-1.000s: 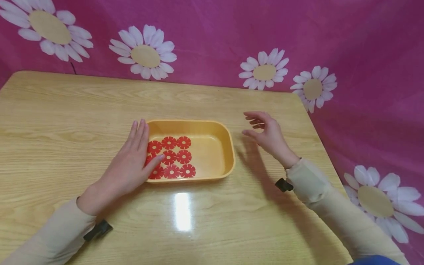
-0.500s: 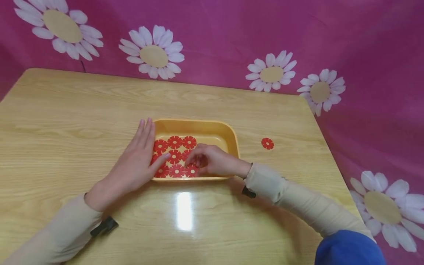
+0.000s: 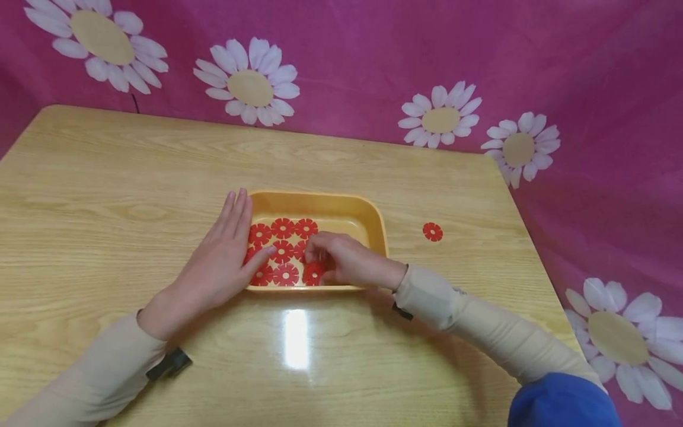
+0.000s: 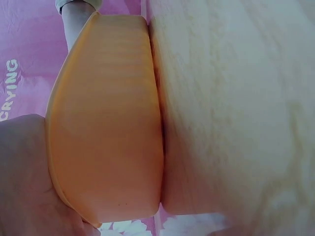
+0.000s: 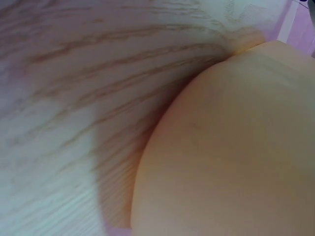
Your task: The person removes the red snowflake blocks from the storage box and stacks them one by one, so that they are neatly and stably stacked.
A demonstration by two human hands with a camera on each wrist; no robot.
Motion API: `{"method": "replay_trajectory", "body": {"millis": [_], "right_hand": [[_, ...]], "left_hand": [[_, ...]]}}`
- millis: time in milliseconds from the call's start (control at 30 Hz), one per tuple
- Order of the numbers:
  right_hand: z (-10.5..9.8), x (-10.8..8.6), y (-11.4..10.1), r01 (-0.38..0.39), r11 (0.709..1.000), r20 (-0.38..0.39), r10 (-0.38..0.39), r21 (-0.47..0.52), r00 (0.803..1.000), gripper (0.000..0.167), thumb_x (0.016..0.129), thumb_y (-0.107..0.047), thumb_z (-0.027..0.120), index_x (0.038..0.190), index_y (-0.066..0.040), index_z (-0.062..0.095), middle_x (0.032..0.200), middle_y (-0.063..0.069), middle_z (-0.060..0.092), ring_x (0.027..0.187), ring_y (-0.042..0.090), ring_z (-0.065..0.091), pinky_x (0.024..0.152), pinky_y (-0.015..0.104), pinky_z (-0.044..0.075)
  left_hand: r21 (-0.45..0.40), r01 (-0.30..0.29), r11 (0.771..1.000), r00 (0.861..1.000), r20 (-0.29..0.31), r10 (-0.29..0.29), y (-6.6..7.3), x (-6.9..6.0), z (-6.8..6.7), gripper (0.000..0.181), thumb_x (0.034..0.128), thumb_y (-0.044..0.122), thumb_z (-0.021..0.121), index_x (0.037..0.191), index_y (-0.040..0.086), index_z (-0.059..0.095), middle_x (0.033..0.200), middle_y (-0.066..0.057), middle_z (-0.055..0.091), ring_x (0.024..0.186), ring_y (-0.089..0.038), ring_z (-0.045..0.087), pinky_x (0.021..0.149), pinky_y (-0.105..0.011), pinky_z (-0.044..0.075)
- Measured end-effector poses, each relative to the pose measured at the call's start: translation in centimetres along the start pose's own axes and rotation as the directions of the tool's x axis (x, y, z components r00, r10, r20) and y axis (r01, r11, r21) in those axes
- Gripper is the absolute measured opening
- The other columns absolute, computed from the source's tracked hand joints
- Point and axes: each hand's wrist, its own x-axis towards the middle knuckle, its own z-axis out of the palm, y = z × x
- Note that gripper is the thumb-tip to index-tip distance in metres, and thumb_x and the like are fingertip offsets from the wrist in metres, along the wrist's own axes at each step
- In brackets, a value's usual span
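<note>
In the head view, a yellow plastic tray holds rows of red notched, flower-shaped discs. My left hand rests against the tray's left end, its fingers straight and the thumb reaching over the rim above the discs. Inside the tray, my right hand pinches the red disc at the near right of the rows; that disc sits slightly tilted, and the fingertips are partly hidden. Each wrist view shows mostly the tray's outer wall, with part of my left hand over its rim.
One single red disc lies on the wooden table to the right of the tray. A pink cloth printed with white daisies hangs behind the table and along its right side.
My right hand has moved left from beside the tray into it and taken hold of a disc. A single disc now shows on the table where that hand was. My left hand stays put.
</note>
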Motion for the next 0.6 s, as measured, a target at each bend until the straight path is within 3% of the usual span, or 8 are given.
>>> {"method": "replay_trajectory", "body": {"millis": [200,300,367,400,467,600], "right_hand": [[-0.9,-0.7,0.2,0.04,0.996,-0.017,-0.038,0.085,0.999,0.031,0.079,-0.001,0.081,0.104,-0.006,0.064,0.101,0.001,0.066,0.077,0.013,0.058,0.07,0.025,0.053],[-3.1,-1.7,0.3,0.028,0.985,-0.104,-0.011,0.168,0.995,0.032,0.078,0.003,0.08,0.106,-0.004,0.067,0.101,0.003,0.067,0.068,0.014,0.058,0.064,0.026,0.053],[-5.2,-2.8,0.7,0.011,0.969,-0.196,0.039,0.247,0.98,0.034,0.077,0.005,0.079,0.108,-0.002,0.068,0.104,0.006,0.067,0.066,0.018,0.058,0.062,0.026,0.053],[-6.4,-3.4,1.1,-0.01,0.956,-0.244,0.085,0.293,0.966,0.035,0.078,0.006,0.079,0.11,-0.002,0.068,0.106,0.007,0.066,0.066,0.022,0.058,0.062,0.027,0.054],[-8.6,-5.0,2.2,-0.062,0.929,-0.34,0.195,0.365,0.92,0.037,0.079,0.003,0.078,0.114,-0.003,0.067,0.11,0.008,0.065,0.07,0.024,0.061,0.064,0.027,0.055],[-10.9,-8.1,5.8,-0.207,0.873,-0.442,0.413,0.443,0.796,0.039,0.085,-0.005,0.076,0.122,-0.006,0.064,0.116,0.006,0.062,0.076,0.021,0.065,0.069,0.027,0.056]], "left_hand": [[0.013,-0.005,1.0,1.0,-0.004,0.005,0.1,-0.1,0.1,0.088,0.1008,0.049,0.044,0.153,-0.005,-0.001,0.162,-0.016,-0.012,0.147,-0.028,-0.015,0.118,-0.05,0.009],[0.014,-0.003,1.0,1.0,0.001,0.003,0.1,-0.2,0.1,0.088,0.1012,0.05,0.042,0.153,-0.005,-0.001,0.162,-0.016,-0.012,0.147,-0.028,-0.015,0.118,-0.048,0.008],[0.014,-0.004,1.0,1.0,-0.003,0.004,0.1,-0.1,0.1,0.089,0.1005,0.049,0.045,0.153,-0.005,-0.001,0.162,-0.016,-0.012,0.148,-0.029,-0.014,0.118,-0.049,0.008],[0.015,-0.004,1.0,1.0,-0.003,0.004,0.1,-0.1,0.1,0.089,0.1003,0.048,0.046,0.153,-0.004,-0.002,0.162,-0.015,-0.013,0.148,-0.029,-0.015,0.118,-0.049,0.008],[0.016,-0.008,1.0,1.0,-0.007,0.008,0.1,-0.1,0.1,0.089,0.0999,0.047,0.048,0.153,-0.004,-0.002,0.162,-0.013,-0.014,0.147,-0.029,-0.015,0.118,-0.05,0.009],[0.015,-0.005,1.0,1.0,-0.008,0.005,0.0,-0.1,0.1,0.089,0.1,0.047,0.048,0.154,-0.004,-0.002,0.161,-0.012,-0.016,0.147,-0.029,-0.015,0.118,-0.05,0.008]]}}
